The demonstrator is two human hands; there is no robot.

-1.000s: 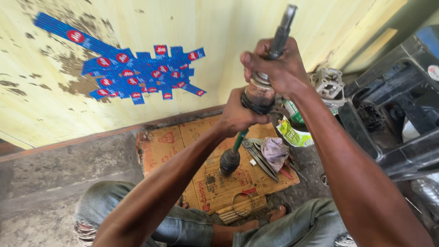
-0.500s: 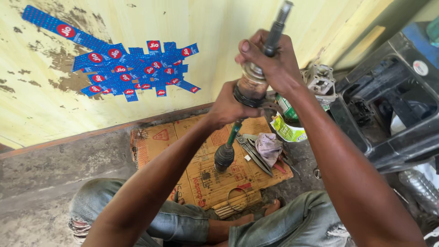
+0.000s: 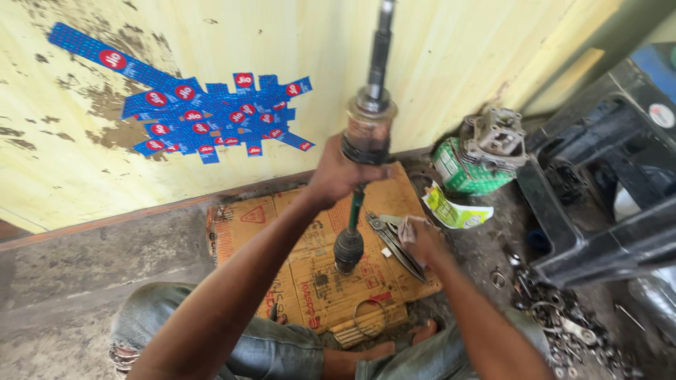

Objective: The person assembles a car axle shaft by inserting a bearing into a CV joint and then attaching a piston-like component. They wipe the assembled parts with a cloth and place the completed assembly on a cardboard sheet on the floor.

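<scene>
A long greasy axle shaft (image 3: 370, 127) stands upright, its lower joint (image 3: 348, 250) resting on a flattened cardboard sheet (image 3: 310, 281). My left hand (image 3: 341, 176) grips the shaft just under its wide upper joint. My right hand (image 3: 424, 245) is down on the cardboard, fingers closed on a pinkish rag (image 3: 408, 226) that lies over a pair of pliers (image 3: 391, 246). My knees in jeans frame the bottom of the view.
A yellow wall with blue stickers (image 3: 211, 112) stands behind. A green box (image 3: 465, 172) with a metal part (image 3: 496, 137) on it sits to the right, then a black crate (image 3: 598, 183). Loose washers and nuts (image 3: 563, 331) litter the floor. A metal ring (image 3: 370, 320) lies on the cardboard.
My right hand has left the top of the shaft and dropped to the rag on the cardboard. My left hand still holds the shaft upright.
</scene>
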